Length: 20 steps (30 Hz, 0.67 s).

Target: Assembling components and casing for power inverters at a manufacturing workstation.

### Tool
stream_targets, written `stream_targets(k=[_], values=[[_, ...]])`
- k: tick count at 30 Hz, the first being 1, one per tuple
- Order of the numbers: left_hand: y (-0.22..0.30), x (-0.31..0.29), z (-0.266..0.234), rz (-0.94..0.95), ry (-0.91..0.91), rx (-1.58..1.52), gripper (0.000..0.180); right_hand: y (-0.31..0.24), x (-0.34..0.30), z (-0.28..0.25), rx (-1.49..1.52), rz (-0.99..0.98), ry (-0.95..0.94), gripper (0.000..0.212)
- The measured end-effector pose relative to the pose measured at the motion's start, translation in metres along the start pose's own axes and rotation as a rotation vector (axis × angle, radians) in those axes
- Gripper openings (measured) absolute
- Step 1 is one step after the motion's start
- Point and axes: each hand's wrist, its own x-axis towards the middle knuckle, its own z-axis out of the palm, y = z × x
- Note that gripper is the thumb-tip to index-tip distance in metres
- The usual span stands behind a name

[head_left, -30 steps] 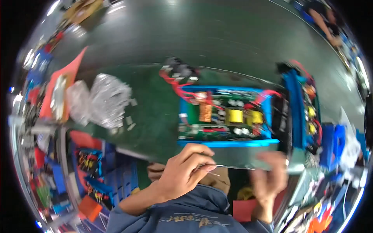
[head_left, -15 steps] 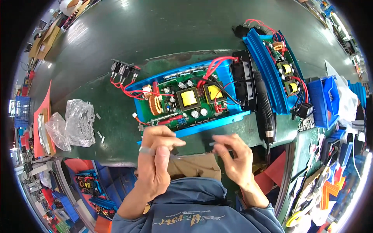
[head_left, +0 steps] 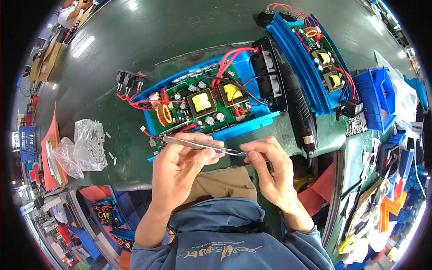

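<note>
Metal tweezers (head_left: 191,143) lie across the fingers of my left hand (head_left: 175,173), tips pointing right. My right hand (head_left: 275,177) pinches a small greyish piece (head_left: 243,154) at the tweezer tips; its kind is too small to tell. Just beyond both hands sits a blue metal housing (head_left: 252,128) with a green circuit board (head_left: 180,108) inside, carrying yellow-wrapped transformers (head_left: 201,102) and a copper coil (head_left: 164,115). Red and black wires run to a black end panel with fans (head_left: 270,86). Black sockets (head_left: 130,80) hang off the housing's left end on red wires.
A black electric screwdriver (head_left: 299,110) lies right of the housing, beside a second blue housing (head_left: 299,67) with its board. Blue bins (head_left: 373,101) stand farther right. At left, a clear bag of small pale parts (head_left: 90,144) rests on the green table, some loose beside it.
The tweezers have turned into plain view in my left hand, and their tips now meet my right fingertips. The hands are closer together. The whole view has shifted slightly.
</note>
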Motion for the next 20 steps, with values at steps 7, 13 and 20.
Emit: stream_targets(k=[7, 13, 20], values=[[0.0, -0.003, -0.004, 0.04, 0.003, 0.188, 0.018, -0.001, 0.003, 0.003, -0.011, -0.006, -0.022, 0.02], [-0.002, -0.001, -0.02, 0.259, 0.067, 0.368, 0.013, 0.016, 0.003, -0.027, -0.576, -0.286, 0.413, 0.026], [-0.014, 0.01, -0.039, 0.633, 0.068, 0.662, 0.015, 0.037, 0.0, -0.061, -0.851, 0.089, 0.41, 0.054]])
